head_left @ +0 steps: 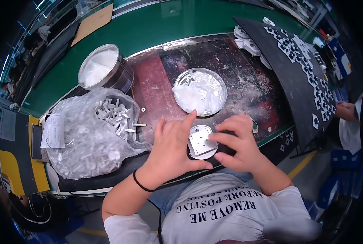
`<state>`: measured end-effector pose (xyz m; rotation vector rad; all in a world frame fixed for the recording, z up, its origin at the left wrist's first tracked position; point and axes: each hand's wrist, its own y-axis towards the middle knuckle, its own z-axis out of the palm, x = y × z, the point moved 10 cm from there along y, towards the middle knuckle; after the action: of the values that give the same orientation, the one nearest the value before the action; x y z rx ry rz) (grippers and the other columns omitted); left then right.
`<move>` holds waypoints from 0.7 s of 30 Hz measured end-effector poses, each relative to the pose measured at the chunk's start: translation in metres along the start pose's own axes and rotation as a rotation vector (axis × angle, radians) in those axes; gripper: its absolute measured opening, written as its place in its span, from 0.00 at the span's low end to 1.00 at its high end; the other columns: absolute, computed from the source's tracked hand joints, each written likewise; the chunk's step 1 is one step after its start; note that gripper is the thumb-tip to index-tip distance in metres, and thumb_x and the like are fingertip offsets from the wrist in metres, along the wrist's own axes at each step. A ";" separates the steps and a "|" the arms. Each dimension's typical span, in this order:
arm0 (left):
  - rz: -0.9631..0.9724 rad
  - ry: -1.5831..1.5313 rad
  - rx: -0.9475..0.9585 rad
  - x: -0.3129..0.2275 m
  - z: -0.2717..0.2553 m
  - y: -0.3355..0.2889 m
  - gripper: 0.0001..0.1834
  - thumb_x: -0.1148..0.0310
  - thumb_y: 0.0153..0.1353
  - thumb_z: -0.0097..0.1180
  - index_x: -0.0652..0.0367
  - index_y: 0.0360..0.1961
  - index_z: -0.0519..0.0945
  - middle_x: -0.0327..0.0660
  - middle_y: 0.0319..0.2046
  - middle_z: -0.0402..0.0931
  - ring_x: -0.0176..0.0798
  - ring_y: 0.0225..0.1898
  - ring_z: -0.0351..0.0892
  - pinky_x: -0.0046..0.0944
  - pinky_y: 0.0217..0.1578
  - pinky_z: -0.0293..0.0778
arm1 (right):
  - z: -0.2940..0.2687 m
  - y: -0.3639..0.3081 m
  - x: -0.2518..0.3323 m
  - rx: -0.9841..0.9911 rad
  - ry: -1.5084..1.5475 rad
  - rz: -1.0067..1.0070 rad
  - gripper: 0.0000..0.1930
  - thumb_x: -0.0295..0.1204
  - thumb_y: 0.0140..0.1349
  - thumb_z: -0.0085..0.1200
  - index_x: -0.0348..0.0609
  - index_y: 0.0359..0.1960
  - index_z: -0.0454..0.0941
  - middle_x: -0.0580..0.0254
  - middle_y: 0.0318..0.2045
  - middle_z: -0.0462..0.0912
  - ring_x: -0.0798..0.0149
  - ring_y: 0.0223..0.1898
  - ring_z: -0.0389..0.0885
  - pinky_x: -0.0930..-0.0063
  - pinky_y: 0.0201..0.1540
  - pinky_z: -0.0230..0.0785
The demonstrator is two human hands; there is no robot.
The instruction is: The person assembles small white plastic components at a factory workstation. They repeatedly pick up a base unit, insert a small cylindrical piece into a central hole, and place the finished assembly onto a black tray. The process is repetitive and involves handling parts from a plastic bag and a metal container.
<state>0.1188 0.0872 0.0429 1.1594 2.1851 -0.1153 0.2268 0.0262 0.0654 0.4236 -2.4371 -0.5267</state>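
Note:
In front of me lies a round silver metal housing (204, 155) with a square metal plate (200, 143) on top, dotted with small holes. My left hand (170, 142) is at its left side, fingers stretched apart, index pointing away and thumb along the near edge. From the right, my right hand (240, 142) curls at the housing, its index fingertip on the plate and its thumb by the near right edge. Just beyond sits a round metal dish (223, 95) holding white paste (195, 97). The undersides of my fingers are hidden.
At left, a clear plastic bag (79, 134) holds many small white metal parts (114, 114). Behind it stands a metal tin (122, 75) with white contents. A small white ring (143, 109) lies nearby. At right, a black board (285, 79) carries rows of small parts. Another person's hand (346, 110) is beyond it.

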 end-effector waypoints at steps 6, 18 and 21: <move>-0.179 0.091 -0.276 0.045 -0.088 -0.001 0.10 0.69 0.47 0.60 0.63 0.30 0.77 0.47 0.27 0.75 0.50 0.31 0.76 0.43 0.35 0.71 | -0.024 -0.013 -0.030 -0.180 0.044 0.055 0.21 0.37 0.46 0.58 0.43 0.43 0.78 0.60 0.44 0.75 0.55 0.47 0.69 0.59 0.54 0.55; -0.285 0.651 -0.352 0.100 -0.107 -0.010 0.09 0.70 0.46 0.61 0.56 0.31 0.83 0.42 0.32 0.74 0.48 0.39 0.72 0.45 0.40 0.67 | -0.020 -0.020 -0.046 -0.205 0.130 0.107 0.18 0.30 0.46 0.59 0.40 0.41 0.78 0.56 0.41 0.77 0.51 0.46 0.71 0.59 0.52 0.62; -0.324 0.608 -0.419 0.099 -0.116 -0.012 0.07 0.71 0.44 0.60 0.56 0.27 0.82 0.41 0.32 0.74 0.47 0.39 0.72 0.45 0.40 0.66 | -0.024 -0.026 -0.049 -0.238 0.149 0.114 0.17 0.30 0.47 0.59 0.39 0.41 0.78 0.55 0.40 0.77 0.51 0.46 0.71 0.60 0.52 0.63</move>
<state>0.0117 0.1926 0.0732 0.6426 2.7274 0.6050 0.2833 0.0176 0.0471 0.2148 -2.2076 -0.7004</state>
